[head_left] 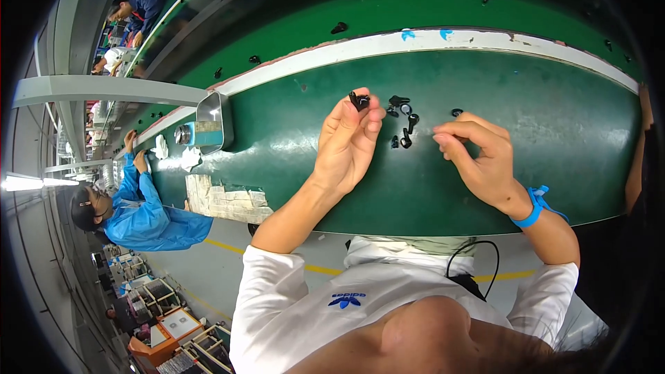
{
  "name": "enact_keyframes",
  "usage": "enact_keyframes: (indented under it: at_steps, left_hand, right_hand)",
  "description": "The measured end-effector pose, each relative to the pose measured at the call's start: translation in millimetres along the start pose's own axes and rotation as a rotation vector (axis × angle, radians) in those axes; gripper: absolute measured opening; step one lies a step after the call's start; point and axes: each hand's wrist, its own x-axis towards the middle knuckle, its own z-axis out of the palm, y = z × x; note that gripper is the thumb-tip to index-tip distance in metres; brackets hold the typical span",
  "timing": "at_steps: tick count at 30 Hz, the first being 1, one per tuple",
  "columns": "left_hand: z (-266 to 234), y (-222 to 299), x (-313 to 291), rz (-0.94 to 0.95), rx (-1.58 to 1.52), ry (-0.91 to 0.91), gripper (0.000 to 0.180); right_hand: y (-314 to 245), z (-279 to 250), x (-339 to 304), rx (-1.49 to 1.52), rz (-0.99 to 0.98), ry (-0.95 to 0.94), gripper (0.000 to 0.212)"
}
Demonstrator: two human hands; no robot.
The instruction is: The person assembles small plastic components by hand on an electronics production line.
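Raised over the green table, my left hand pinches a small black earbud between thumb and fingers. My right hand hovers to the right with its fingers curled and the thumb and index tips close together. Whether anything sits between those tips is too small to make out. Between the hands lies a loose group of several black earbuds and small parts, among them a round piece with a pale ring. One more dark piece rests just beyond my right fingertips.
Beyond a white rail, a green belt carries several scattered black earbuds. To the left stand a metal bin and a taped, worn pad. Farther left, a person in blue works at the same table.
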Motion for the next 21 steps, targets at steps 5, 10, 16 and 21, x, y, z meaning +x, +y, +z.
enact_keyframes:
  at_steps: [5,10,16,21]
  left_hand:
    - [19,8,-4,-0.023,-0.021,0.003,0.034]
    - [5,10,-3,-0.016,-0.064,-0.116,0.034]
    - [-1,13,-2,0.056,0.028,-0.135,0.034]
    - [-48,69,47,0.506,0.908,0.092,0.028]
  right_hand:
    - [3,1,2,-0.006,0.007,-0.028,0.008]
    - [4,2,5,-0.01,0.007,-0.044,0.009]
    - [2,1,5,-0.044,-0.008,-0.061,0.008]
    - [2,4,5,-0.049,-0.072,-0.026,0.007]
